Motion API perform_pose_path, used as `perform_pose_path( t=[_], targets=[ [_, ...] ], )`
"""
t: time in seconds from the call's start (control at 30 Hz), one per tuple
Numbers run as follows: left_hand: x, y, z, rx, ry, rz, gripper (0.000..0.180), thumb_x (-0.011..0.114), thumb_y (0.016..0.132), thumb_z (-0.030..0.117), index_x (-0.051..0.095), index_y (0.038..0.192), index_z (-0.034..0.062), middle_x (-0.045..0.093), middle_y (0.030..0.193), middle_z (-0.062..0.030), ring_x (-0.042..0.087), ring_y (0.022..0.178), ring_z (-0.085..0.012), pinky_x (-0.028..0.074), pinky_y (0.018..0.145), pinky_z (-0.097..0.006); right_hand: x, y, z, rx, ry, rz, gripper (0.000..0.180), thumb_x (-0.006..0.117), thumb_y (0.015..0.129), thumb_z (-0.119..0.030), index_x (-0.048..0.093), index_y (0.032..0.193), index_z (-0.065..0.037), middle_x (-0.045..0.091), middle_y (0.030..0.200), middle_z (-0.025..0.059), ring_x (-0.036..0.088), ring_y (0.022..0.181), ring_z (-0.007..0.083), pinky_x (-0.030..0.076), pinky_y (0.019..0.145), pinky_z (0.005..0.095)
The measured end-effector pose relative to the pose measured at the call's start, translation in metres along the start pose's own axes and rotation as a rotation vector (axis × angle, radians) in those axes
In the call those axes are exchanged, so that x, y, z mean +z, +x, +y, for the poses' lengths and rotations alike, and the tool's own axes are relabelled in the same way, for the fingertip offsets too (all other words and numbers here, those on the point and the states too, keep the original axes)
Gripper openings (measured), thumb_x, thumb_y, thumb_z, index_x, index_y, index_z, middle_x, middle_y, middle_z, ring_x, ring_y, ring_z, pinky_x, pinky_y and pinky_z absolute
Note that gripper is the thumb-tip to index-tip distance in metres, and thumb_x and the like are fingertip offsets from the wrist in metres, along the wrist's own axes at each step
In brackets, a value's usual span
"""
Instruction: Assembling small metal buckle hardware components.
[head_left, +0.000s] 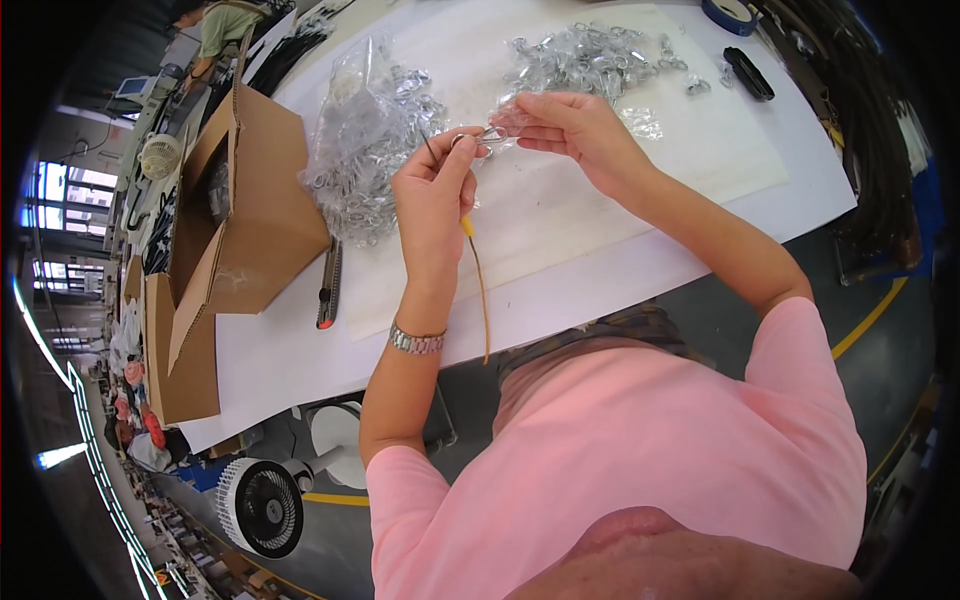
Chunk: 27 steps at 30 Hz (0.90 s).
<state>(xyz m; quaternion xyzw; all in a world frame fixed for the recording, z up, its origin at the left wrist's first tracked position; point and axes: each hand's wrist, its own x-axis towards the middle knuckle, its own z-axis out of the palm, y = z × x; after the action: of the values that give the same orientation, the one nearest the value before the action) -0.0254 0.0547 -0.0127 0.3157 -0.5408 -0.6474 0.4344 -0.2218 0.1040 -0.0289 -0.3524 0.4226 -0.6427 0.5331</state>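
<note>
two hands meet over a white table, pinching a small metal ring clip between them.

an open brown cardboard box (240,215) sits at the table's (700,150) left edge, a clear bag of metal clips (365,150) beside it. the left hand (435,195) closes on a thin yellow-tipped cord (478,280); the right hand (570,125) pinches the small metal ring clip (490,133), seemingly by fingertips, near the far-edge loose heap of silver clips (590,55).

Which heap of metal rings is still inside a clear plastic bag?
The left heap, beside the cardboard box, sits in a crumpled clear bag; the far heap lies loose.
</note>
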Motion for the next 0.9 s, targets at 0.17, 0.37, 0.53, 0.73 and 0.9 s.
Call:
perform_pose_path(
  t=[0.17,0.37,0.53,0.73,0.9],
  targets=[
    [0.006,-0.003,0.000,0.086,0.095,0.013,0.022,0.067,0.100,0.011,0.070,0.115,-0.0038,0.075,0.094,-0.0097,0.043,0.053,-0.0003,0.030,0.046,-0.017,0.003,-0.001,0.001,-0.007,-0.047,0.010,0.036,0.067,0.100,-0.032,0.073,0.118,0.000,0.076,0.112,0.0098,0.072,0.104,0.0161,0.055,0.096,0.0312],
    [0.018,-0.006,0.002,0.093,0.225,-0.026,0.028,0.064,0.100,0.009,0.061,0.125,-0.0037,0.076,0.086,-0.0088,0.045,0.050,-0.0017,0.034,0.045,-0.019,0.005,-0.005,0.004,0.001,-0.009,-0.051,0.037,0.063,0.104,-0.029,0.069,0.121,0.002,0.074,0.114,0.0098,0.073,0.098,0.0160,0.056,0.098,0.0323],
    [0.017,-0.005,-0.002,0.075,0.208,-0.055,0.031,0.064,0.100,0.010,0.059,0.128,-0.0044,0.075,0.082,-0.0073,0.046,0.050,-0.0021,0.033,0.044,-0.019,0.010,-0.008,0.004,-0.026,0.017,-0.138,0.037,0.063,0.104,-0.028,0.068,0.124,0.002,0.074,0.115,0.0095,0.072,0.097,0.0138,0.056,0.097,0.0318],
    [0.014,-0.002,-0.005,0.055,0.127,-0.115,0.035,0.064,0.101,0.010,0.057,0.131,-0.0062,0.070,0.075,-0.0043,0.047,0.050,-0.0023,0.031,0.043,-0.020,0.012,-0.008,0.007,0.072,0.021,-0.198,0.034,0.064,0.103,-0.028,0.072,0.120,0.000,0.074,0.098,0.0031,0.068,0.088,0.0087,0.055,0.096,0.0292],
    [0.008,0.001,0.007,-0.044,0.089,-0.277,0.034,0.063,0.103,0.017,0.061,0.129,-0.0049,0.066,0.072,-0.0031,0.043,0.049,-0.0015,0.029,0.043,-0.019,0.012,-0.009,0.004,0.098,0.073,-0.246,0.029,0.063,0.104,-0.029,0.071,0.110,-0.003,0.072,0.093,0.0026,0.065,0.078,0.0080,0.056,0.089,0.0288]
  ],
)
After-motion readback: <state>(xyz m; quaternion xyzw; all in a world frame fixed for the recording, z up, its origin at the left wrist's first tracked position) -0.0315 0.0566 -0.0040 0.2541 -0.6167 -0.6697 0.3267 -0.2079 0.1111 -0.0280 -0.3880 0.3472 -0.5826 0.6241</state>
